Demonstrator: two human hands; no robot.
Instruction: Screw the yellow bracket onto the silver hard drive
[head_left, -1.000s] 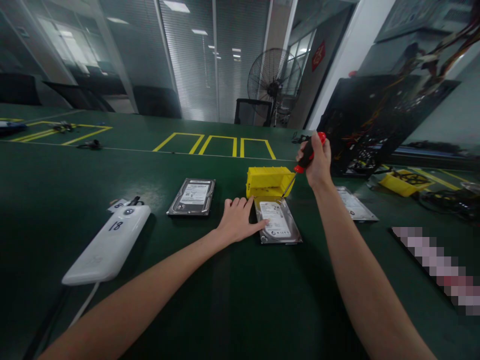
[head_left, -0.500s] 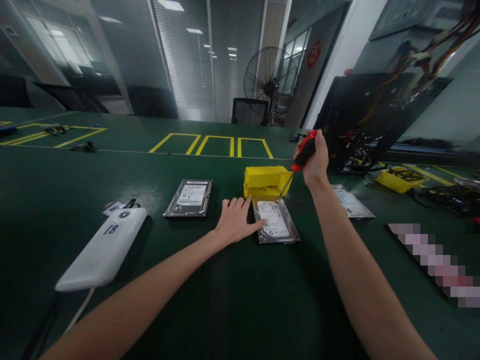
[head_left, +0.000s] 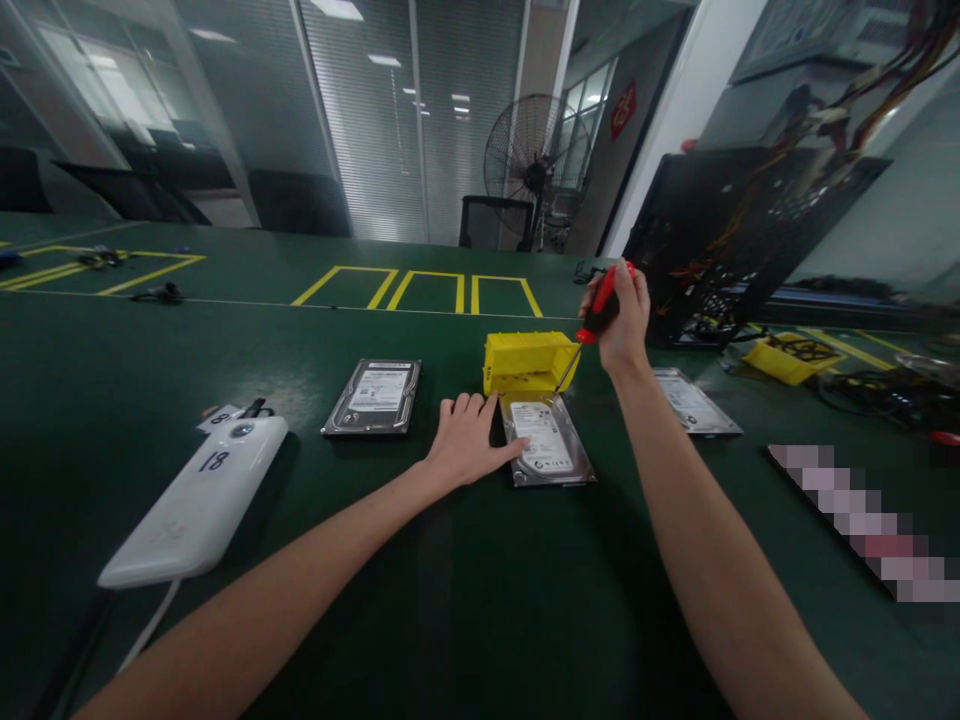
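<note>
A hard drive (head_left: 546,450) with a white label lies flat on the green table in front of me. My left hand (head_left: 466,440) rests at its left edge, fingers spread, the thumb reaching over the label. In my right hand (head_left: 624,325) is the handle of a red and black screwdriver (head_left: 600,308), held at a slant. Its shaft runs down to the drive's far edge, near the right corner; whether the tip sits in a screw is too small to tell. Directly behind the drive, a yellow plastic bin (head_left: 529,360) stands with its opening facing me.
Another hard drive (head_left: 375,398) lies to the left, and one more (head_left: 694,402) to the right behind my forearm. A white power bank (head_left: 199,505) marked 18 trails a cable. At right are a black computer case (head_left: 720,240), a yellow bin with a fan (head_left: 791,358) and tangled cables (head_left: 885,390).
The whole view has shifted slightly. My right hand and the screwdriver handle have turned a little, with the shaft still at the drive's far edge. My left hand stays on the drive.
</note>
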